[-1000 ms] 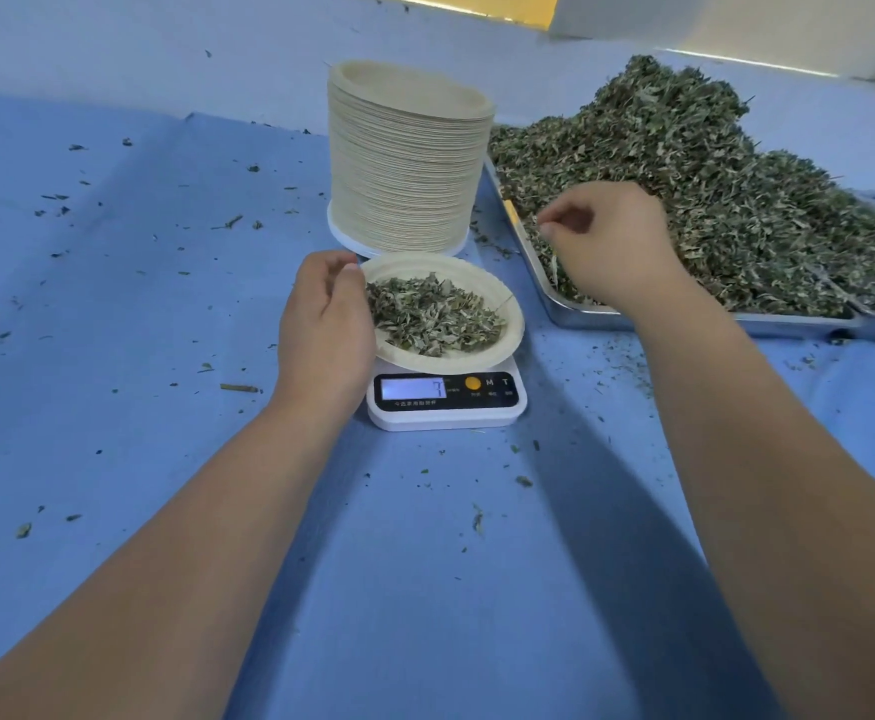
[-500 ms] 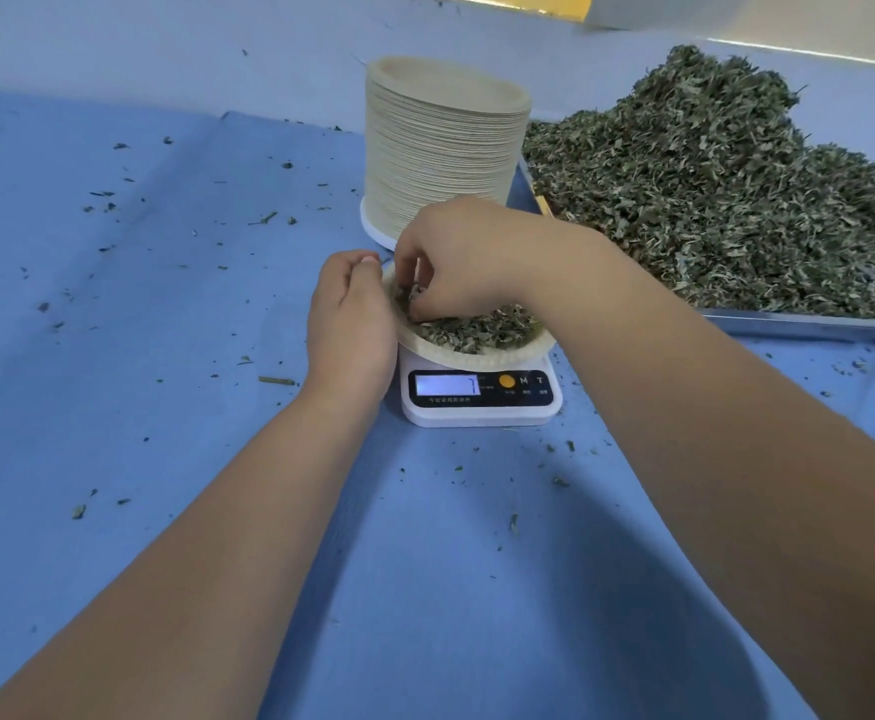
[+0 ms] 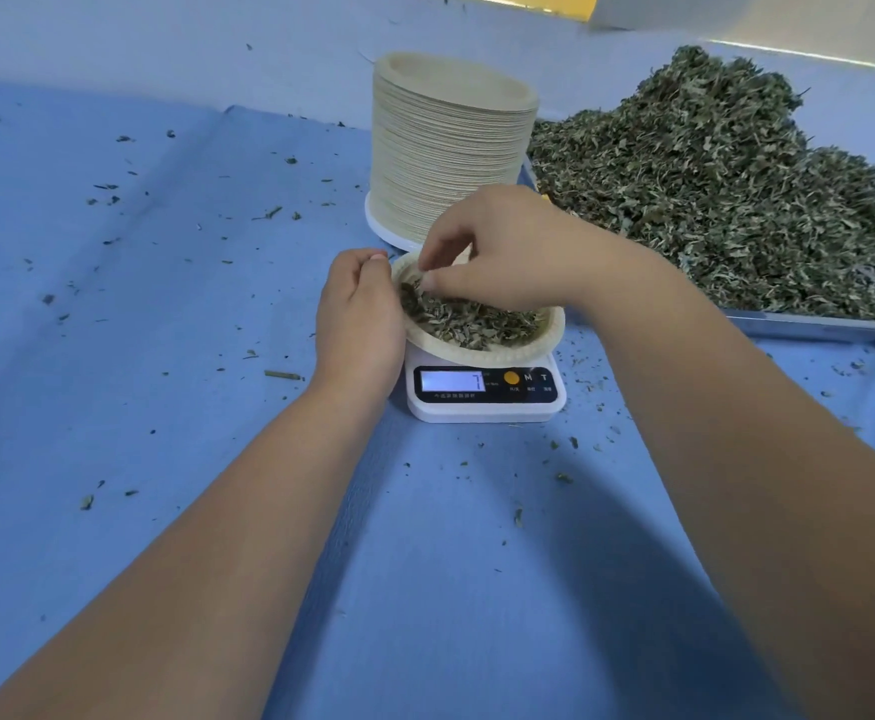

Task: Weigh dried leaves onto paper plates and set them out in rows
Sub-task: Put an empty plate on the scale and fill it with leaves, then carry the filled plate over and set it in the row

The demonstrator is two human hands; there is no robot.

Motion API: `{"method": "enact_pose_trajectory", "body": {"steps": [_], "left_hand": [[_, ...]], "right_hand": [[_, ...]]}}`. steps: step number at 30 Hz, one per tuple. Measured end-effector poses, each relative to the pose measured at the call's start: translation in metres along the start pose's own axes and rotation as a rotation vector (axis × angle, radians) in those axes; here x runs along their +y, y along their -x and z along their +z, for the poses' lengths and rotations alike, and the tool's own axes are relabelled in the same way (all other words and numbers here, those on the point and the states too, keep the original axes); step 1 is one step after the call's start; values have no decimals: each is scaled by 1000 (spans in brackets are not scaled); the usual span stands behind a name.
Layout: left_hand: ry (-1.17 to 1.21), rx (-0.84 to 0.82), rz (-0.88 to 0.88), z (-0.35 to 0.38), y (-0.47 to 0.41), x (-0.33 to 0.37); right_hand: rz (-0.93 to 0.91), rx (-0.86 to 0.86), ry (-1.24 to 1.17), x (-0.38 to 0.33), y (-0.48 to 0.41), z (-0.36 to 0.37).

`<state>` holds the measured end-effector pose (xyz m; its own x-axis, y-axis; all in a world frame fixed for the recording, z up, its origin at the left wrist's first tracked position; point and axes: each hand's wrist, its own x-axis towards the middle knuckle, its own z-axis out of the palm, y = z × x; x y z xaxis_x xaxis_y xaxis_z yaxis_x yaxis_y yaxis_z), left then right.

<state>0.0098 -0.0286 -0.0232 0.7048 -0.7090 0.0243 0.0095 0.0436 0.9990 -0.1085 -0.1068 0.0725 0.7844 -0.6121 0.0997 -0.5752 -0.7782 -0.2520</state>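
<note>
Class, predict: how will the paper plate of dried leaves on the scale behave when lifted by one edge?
Probably very light: the scale shows only 7. The paper plate looks thin, so it may flex and tilt. The loose dried leaves heaped on it would likely slide off.

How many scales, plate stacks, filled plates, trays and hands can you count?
White digital kitchen scale: 1
Tall stack of beige paper plates: 1
Beige paper plate of dried leaves: 1
Silver metal tray of leaves: 1
Left hand, right hand: 2
Total: 6
</note>
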Motion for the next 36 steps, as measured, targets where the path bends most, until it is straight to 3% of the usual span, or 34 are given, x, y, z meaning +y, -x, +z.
{"method": "enact_pose_trajectory", "body": {"steps": [5,11,14,17,20,25,28,32,36], "left_hand": [[-13,-55,-36,0,1,2],[67,-92,-85,6,5,7],[178,-32,-164,3,1,14],[237,119,-221,-8,0,26],[235,265,-131,-36,-3,41],[216,440,-60,-119,-21,63],[214,537,-51,-181,-34,60],[231,630,-95,-269,-54,49],[122,711,-139,-348,-68,33]], "right_hand": [[303,359,-111,50,63,19],[399,450,-342,62,79,41],[437,472,-601,49,76,44],[358,453,-698,30,70,44],[218,387,-706,1,56,44],[-3,103,-639,-58,19,56],[-144,-21,-473,-104,-15,72],[-257,65,-403,-178,-66,103],[-275,14,-502,-244,-114,143]]}}
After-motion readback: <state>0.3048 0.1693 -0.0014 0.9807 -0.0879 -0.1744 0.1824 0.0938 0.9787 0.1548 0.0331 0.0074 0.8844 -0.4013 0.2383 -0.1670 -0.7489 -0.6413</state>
